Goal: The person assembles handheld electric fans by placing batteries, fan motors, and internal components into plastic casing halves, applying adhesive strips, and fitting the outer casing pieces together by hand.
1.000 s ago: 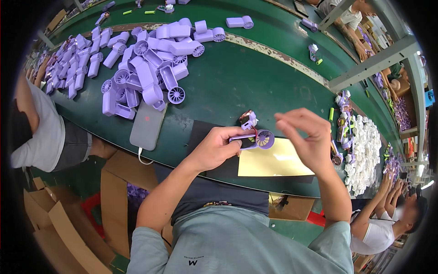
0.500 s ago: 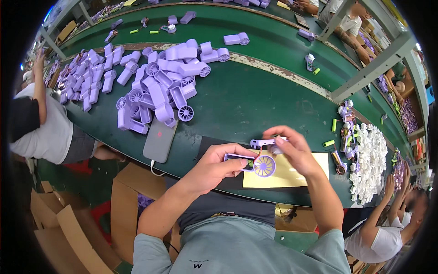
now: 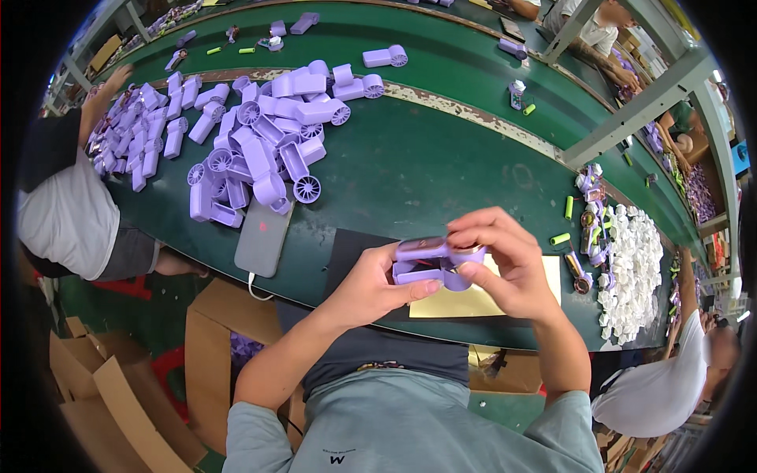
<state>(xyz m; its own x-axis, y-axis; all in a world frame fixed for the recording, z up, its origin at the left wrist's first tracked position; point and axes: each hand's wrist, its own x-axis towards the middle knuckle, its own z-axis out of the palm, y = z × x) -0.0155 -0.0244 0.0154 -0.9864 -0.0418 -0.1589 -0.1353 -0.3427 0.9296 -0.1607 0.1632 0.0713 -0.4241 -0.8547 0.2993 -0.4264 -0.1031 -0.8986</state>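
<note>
Above the yellow sheet (image 3: 438,307), both hands hold a small handheld fan in two purple halves. My left hand (image 3: 363,288) is closed on the left ends of both, its thumb along the hollow lower fan shell (image 3: 412,273). The upper fan half (image 3: 422,249), with a shiny face, lies just over it, a gap with a dark inside showing between them. My right hand (image 3: 509,268) pinches the round fan-head end, fingers on top and thumb at the side. Whatever wiring or battery sits between the halves is mostly hidden.
A heap of purple fan shells (image 3: 268,154) covers the left bench. Near it lies a grey phone-shaped device (image 3: 264,236) with a white cable. At right are green batteries (image 3: 560,238), wired fan parts (image 3: 587,229) and piled white pieces (image 3: 631,276). A metal post (image 3: 631,110) slants beyond.
The upper half has come down and left from beside the lower shell to lie over it. The lower shell has turned so its round grille no longer faces up. My right hand moved in with it.
</note>
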